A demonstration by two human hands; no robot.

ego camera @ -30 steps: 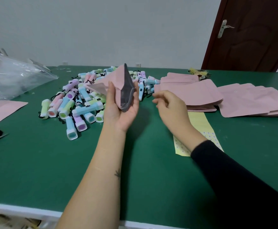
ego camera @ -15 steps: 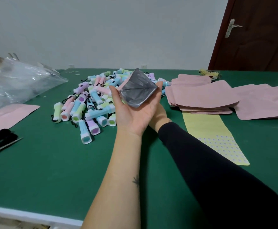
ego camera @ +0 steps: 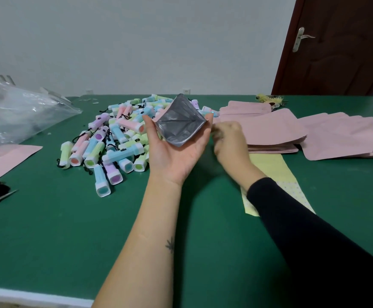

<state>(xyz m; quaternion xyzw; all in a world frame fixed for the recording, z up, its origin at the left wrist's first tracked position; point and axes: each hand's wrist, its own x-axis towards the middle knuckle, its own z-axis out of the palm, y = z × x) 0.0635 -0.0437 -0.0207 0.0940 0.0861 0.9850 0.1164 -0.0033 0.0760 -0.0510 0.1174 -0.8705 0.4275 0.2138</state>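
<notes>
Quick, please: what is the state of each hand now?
Left hand: holds the opened pouch.
Right hand: fingers curled beside the pink pouch stack; grip cannot be told.

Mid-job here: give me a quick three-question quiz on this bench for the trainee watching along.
1. True or false: the pouch held in the left hand is pressed flat and closed.
2. Fill in: the right hand is next to the pouch stack, whose colour is ____.
3. Choose one: the flashlights lie A) piled beside the left hand, on its thumb side; B) inside the pouch; C) on top of the pouch stack.

Key
1. False: its mouth gapes open and the grey lining shows.
2. Pink.
3. A.
</notes>
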